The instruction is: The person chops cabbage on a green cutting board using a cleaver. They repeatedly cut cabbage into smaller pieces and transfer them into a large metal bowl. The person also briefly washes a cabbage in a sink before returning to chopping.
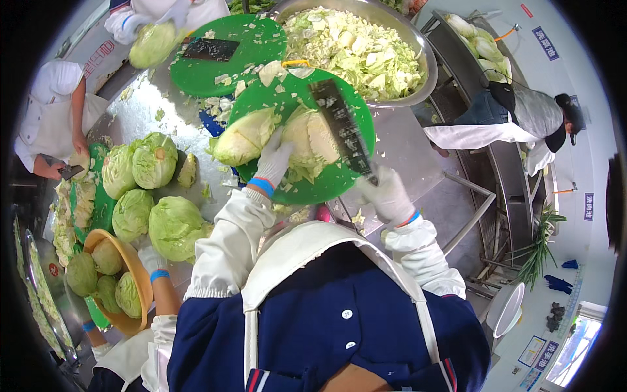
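In a white glove, my left hand (273,159) presses against the left side of a cut cabbage (309,134) on a round green cutting board (313,191). A second pale cabbage piece (247,136) lies left of that hand on the same board. My right hand (391,196), also gloved, grips a cleaver (343,127) by its handle. The dark blade, speckled with wet bits, is raised over the right side of the cut cabbage and looks slightly blurred. Whether its edge touches the cabbage I cannot tell.
A large steel basin (431,73) of chopped cabbage stands beyond the board. Another green board (264,39) carries a cleaver (210,49). Whole cabbages (154,159) and an orange basin (142,294) are at left. Co-workers (54,108) stand around the steel table (397,142); another person (529,117) bends at the sinks.
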A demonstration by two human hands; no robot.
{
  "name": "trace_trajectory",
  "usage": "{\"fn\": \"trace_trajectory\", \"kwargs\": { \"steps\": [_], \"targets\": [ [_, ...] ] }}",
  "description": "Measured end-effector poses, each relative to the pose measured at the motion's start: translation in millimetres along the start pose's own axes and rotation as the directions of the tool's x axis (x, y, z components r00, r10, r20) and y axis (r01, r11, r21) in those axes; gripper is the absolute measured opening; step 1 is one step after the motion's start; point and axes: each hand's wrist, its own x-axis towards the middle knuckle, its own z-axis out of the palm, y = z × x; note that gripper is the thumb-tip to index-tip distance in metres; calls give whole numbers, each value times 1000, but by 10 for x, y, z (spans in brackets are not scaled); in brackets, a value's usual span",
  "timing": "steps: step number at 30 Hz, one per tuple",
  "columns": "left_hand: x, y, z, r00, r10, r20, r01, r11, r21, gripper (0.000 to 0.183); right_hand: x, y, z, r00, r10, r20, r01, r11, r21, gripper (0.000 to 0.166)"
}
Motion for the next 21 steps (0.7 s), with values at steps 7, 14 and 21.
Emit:
{"fn": "trace_trajectory", "kwargs": {
  "steps": [7, 14, 21],
  "targets": [
    [-85, 146, -39, 999, 45, -2, -44, 989, 139, 59, 36, 245, -129, 997, 67, 46, -65, 997, -36, 20],
    [-84, 121, -40, 999, 21, 33, -25, 993, 111, 63, 187, 278, -87, 960, 207, 187, -206, 978, -21, 21],
    [-68, 230, -9, 1000, -31, 3, 30, 976, 214, 68, 735, 205, 238, 980, 40, 197, -1, 981, -193, 37]
  ]
}}
